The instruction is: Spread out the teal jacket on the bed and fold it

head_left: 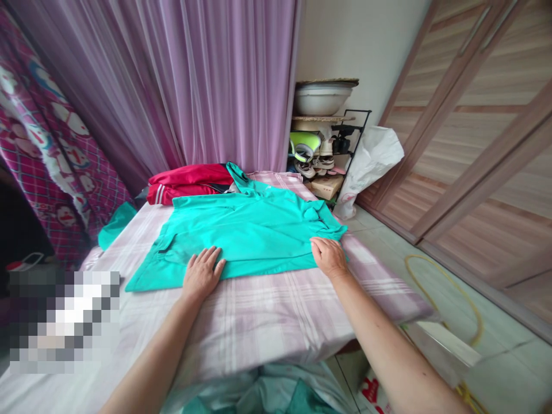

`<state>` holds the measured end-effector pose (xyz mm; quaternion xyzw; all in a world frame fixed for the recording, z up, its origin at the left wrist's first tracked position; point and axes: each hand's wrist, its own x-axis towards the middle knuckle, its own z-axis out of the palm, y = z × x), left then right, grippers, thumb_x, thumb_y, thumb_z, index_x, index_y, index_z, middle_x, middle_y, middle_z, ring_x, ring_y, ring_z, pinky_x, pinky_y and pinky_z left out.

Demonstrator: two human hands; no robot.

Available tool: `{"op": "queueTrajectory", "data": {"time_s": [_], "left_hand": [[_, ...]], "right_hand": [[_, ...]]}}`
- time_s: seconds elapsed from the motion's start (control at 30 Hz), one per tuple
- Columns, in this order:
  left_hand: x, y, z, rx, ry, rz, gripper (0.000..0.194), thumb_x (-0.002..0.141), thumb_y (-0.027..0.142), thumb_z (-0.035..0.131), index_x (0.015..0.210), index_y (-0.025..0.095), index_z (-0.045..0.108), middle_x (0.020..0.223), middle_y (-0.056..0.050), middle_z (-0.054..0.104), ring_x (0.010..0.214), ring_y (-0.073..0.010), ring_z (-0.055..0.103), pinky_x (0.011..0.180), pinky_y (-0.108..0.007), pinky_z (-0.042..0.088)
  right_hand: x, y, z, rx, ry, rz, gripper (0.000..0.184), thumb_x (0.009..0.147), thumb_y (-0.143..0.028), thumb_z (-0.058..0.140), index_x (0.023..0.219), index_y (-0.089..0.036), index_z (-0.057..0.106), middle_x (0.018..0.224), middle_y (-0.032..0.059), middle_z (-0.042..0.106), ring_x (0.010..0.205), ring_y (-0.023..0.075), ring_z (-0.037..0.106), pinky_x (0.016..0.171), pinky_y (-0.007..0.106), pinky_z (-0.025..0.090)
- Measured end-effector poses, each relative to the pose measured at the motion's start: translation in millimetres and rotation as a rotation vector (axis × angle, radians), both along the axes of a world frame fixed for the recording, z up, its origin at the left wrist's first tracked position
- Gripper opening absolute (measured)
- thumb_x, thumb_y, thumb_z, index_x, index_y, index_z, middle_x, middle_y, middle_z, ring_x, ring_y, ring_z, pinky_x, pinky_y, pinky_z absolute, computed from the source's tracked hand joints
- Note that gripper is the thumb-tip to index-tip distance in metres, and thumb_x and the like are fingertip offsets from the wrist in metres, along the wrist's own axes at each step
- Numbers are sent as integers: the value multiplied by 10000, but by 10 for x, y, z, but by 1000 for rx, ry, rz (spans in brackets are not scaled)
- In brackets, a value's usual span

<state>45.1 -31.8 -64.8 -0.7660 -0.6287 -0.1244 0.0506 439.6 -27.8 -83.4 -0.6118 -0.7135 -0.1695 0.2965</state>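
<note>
Plaid sheet (259, 322), probably knit shirt (250, 230), left hand (202, 275), right hand (328, 257) atop

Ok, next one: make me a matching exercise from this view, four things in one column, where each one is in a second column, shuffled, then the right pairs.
Things:
1. Left hand
2. Right hand
3. Red garment
4. White basin

Places:
A. On a shelf by the wall
B. At the right edge of the teal shirt
C. Spread flat on the shirt's near part
D. Beyond the shirt on the bed

Pairs: 1-C, 2-B, 3-D, 4-A.
</note>
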Motion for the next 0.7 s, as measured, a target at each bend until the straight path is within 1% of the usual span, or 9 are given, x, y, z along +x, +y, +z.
{"op": "queueTrajectory", "data": {"time_s": [0.07, 0.17, 0.23, 0.3, 0.37, 0.43, 0.6, 0.7], "left_hand": [[-11, 8, -12, 25, -20, 1, 524, 983, 476, 356, 1403, 218, 535, 1471, -93, 523, 1380, -277, 452, 1146, -508, 320], [-15, 19, -47, 61, -49, 3, 497, 977, 486, 380, 1375, 252, 564, 1441, -81, 558, 1361, -271, 477, 1137, -499, 339], [-13, 19, -63, 64, -58, 2, 485, 975, 487, 391, 1363, 263, 576, 1433, -75, 567, 1355, -272, 484, 1134, -499, 346], [-9, 13, -64, 56, -56, -1, 488, 977, 482, 390, 1370, 257, 570, 1443, -75, 556, 1360, -275, 477, 1133, -505, 346], [-2, 1, -53, 49, -50, -3, 489, 980, 474, 385, 1379, 252, 562, 1456, -74, 542, 1369, -275, 466, 1136, -507, 343], [6, -14, -36, 50, -45, 1, 485, 982, 467, 384, 1381, 254, 560, 1458, -72, 540, 1371, -274, 463, 1137, -504, 342], [19, -42, -10, 47, -54, 14, 471, 985, 459, 392, 1371, 254, 566, 1443, -70, 557, 1358, -262, 482, 1137, -484, 353], [14, -49, -21, 62, -73, 11, 460, 983, 459, 403, 1361, 262, 574, 1434, -67, 567, 1349, -260, 492, 1136, -482, 358]], "right_hand": [[-1, -35, -6, 52, 25, 14, 326, 950, -246, 436, 963, -184, 756, 1013, 94, 768, 908, 205, 693, 857, 331, 472], [6, -80, -16, 88, 51, 50, 323, 947, -252, 443, 917, -194, 760, 984, 94, 770, 924, 206, 691, 855, 329, 478], [12, -92, -27, 67, 55, 53, 319, 937, -250, 452, 894, -203, 765, 970, 94, 771, 931, 212, 690, 854, 334, 485], [17, -86, -43, 11, 45, 34, 317, 922, -249, 463, 855, -213, 770, 950, 94, 772, 890, 219, 692, 829, 344, 495], [25, -68, -65, -44, 34, 13, 320, 912, -254, 468, 823, -218, 773, 940, 94, 773, 843, 225, 693, 795, 351, 505], [39, -45, -92, -73, 36, 2, 331, 910, -267, 461, 829, -216, 778, 949, 96, 774, 836, 231, 696, 780, 356, 513], [99, 0, -162, -69, 66, 10, 332, 903, -296, 462, 884, -215, 784, 969, 97, 776, 883, 238, 706, 799, 360, 525], [121, 13, -186, -66, 77, 8, 323, 897, -295, 470, 878, -223, 784, 963, 90, 777, 870, 237, 708, 793, 359, 527]]}}
